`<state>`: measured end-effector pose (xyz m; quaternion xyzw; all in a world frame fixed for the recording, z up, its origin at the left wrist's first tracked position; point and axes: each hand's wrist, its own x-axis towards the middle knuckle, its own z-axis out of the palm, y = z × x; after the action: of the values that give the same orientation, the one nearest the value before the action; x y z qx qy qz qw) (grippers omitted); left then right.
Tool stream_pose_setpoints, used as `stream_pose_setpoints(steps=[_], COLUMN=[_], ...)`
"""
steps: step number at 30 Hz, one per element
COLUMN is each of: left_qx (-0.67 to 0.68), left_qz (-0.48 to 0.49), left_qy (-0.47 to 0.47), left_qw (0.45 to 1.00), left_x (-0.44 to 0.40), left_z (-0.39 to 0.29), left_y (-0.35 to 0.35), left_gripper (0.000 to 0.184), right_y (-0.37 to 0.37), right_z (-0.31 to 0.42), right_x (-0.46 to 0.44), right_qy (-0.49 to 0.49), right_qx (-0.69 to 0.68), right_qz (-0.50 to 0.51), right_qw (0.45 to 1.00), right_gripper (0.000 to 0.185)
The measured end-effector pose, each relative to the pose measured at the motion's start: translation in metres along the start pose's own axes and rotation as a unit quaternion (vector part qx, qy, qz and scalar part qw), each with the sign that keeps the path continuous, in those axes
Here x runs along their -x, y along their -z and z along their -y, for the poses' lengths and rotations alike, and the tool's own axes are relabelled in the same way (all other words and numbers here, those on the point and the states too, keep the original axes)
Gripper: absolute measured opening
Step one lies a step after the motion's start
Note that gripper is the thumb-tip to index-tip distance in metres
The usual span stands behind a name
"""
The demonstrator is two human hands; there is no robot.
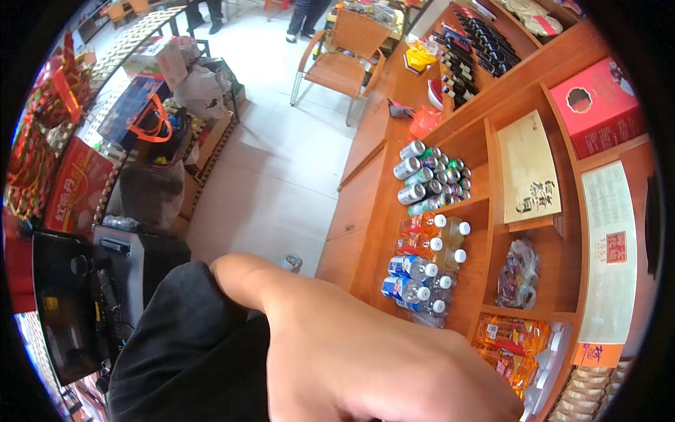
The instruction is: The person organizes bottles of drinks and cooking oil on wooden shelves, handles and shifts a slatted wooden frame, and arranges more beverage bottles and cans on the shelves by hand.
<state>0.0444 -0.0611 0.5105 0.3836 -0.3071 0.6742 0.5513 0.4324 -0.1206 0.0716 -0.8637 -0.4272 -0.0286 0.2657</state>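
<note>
My left hand (401, 366) is very close to the camera at the bottom. The bare forearm comes out of black cloth (190, 352) and crosses to the lower right. The back of the hand and bent knuckles show, but the fingertips run out of the frame, so I cannot make out whether anything is held. Just beyond the hand, several water bottles (404, 290) and orange drink bottles (422, 224) stand on a wooden counter. More orange bottles (517, 334) are in a compartment beside the knuckles. My right hand is out of view.
Cans (415, 195) stand farther along the counter. Shelves on the right hold a red box (598, 105) and a beige package (527, 165). A wooden chair (348, 56) stands ahead on the pale floor (260, 155). Bags (204, 91) and a screen (63, 309) are at left. Other people's legs show at the top.
</note>
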Motion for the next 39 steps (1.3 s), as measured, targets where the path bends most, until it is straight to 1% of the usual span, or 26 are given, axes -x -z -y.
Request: stream_pose_setpoints(steps=[1, 4, 6, 9, 10, 13, 14, 16, 17, 19, 21, 23, 24, 26, 29, 30, 33, 34, 36, 37, 38, 39], left_qx=[-0.011, -0.042, -0.055, -0.055, -0.051, -0.042, -0.047, -0.052, -0.052, -0.055, -0.061, -0.068, -0.073, -0.078, -0.079, -0.079, -0.054, -0.045, -0.078, -0.121, -0.150, -0.180], left_qz=[0.027, 0.089, 0.099, 0.050, 0.020, 0.025, 0.067, 0.086, 0.067, 0.049, 0.042, 0.026, 0.015, 0.024, 0.068, 0.078, 0.023, -0.004, 0.023, 0.080, 0.112, 0.144], left_qy=[0.003, -0.036, -0.052, -0.010, 0.022, 0.055, 0.008, -0.010, 0.022, 0.037, -0.004, -0.048, -0.071, -0.109, -0.132, -0.130, -0.074, -0.050, -0.051, -0.074, -0.045, -0.018], left_qw=[1.000, 0.995, 0.992, 0.997, 0.998, 0.997, 0.997, 0.995, 0.996, 0.997, 0.997, 0.996, 0.995, 0.991, 0.986, 0.985, 0.996, 0.998, 0.995, 0.987, 0.981, 0.973], left_x=[-0.011, -0.013, -0.008, -0.007, -0.006, -0.014, -0.018, -0.022, -0.025, -0.029, -0.027, -0.024, -0.023, -0.027, -0.032, -0.034, -0.042, -0.036, -0.034, -0.038, -0.043, -0.049], left_z=[-0.014, -0.014, -0.012, -0.028, -0.037, -0.060, -0.053, -0.063, -0.080, -0.093, -0.091, -0.084, -0.080, -0.077, -0.077, -0.079, -0.103, -0.101, -0.098, -0.096, -0.102, -0.109], left_y=[0.010, 0.020, 0.024, 0.022, 0.016, 0.021, 0.035, 0.044, 0.040, 0.041, 0.044, 0.045, 0.046, 0.053, 0.072, 0.078, 0.082, 0.083, 0.105, 0.131, 0.150, 0.169], left_gripper=[0.019, 0.019, 0.020, 0.023, 0.024, 0.027, 0.027, 0.026, 0.025, 0.025, 0.024, 0.024, 0.024, 0.025, 0.028, 0.029, 0.032, 0.032, 0.031, 0.030, 0.026, 0.024], right_y=[-0.001, -0.006, -0.013, -0.019, -0.021, -0.026, -0.027, -0.031, -0.033, -0.040, -0.048, -0.062, -0.070, -0.079, -0.090, -0.104, -0.135, -0.132, -0.133, -0.139, -0.152, -0.167], right_z=[0.002, 0.009, 0.017, 0.029, 0.034, 0.049, 0.055, 0.072, 0.083, 0.110, 0.139, 0.169, 0.184, 0.213, 0.234, 0.222, 0.198, 0.205, 0.209, 0.209, 0.207, 0.201], right_x=[-0.002, -0.009, -0.014, -0.023, -0.026, -0.035, -0.038, -0.042, -0.042, -0.039, -0.031, -0.015, -0.003, 0.017, 0.036, 0.034, 0.018, 0.012, 0.001, -0.003, -0.008, -0.014], right_qy=[-0.004, -0.016, -0.022, -0.031, -0.034, -0.038, -0.037, -0.020, -0.009, 0.027, 0.076, 0.134, 0.151, 0.123, 0.143, 0.167, 0.095, 0.092, 0.084, 0.084, 0.083, 0.082], right_qx=[-0.003, -0.012, -0.015, -0.022, -0.022, -0.029, -0.035, -0.055, -0.064, -0.108, -0.155, -0.219, -0.258, -0.353, -0.341, -0.336, -0.375, -0.354, -0.309, -0.298, -0.300, -0.280], right_qz=[-0.006, -0.018, -0.025, -0.042, -0.049, -0.080, -0.094, -0.131, -0.149, -0.188, -0.211, -0.183, -0.142, 0.008, 0.108, 0.123, 0.177, 0.186, 0.205, 0.224, 0.228, 0.262], right_qw=[1.000, 1.000, 0.999, 0.998, 0.998, 0.996, 0.994, 0.990, 0.987, 0.976, 0.962, 0.949, 0.944, 0.927, 0.923, 0.919, 0.905, 0.912, 0.925, 0.924, 0.923, 0.920], right_gripper=[0.030, 0.030, 0.029, 0.028, 0.028, 0.028, 0.028, 0.027, 0.027, 0.027, 0.027, 0.027, 0.027, 0.031, 0.032, 0.034, 0.034, 0.034, 0.034, 0.033, 0.033, 0.031])
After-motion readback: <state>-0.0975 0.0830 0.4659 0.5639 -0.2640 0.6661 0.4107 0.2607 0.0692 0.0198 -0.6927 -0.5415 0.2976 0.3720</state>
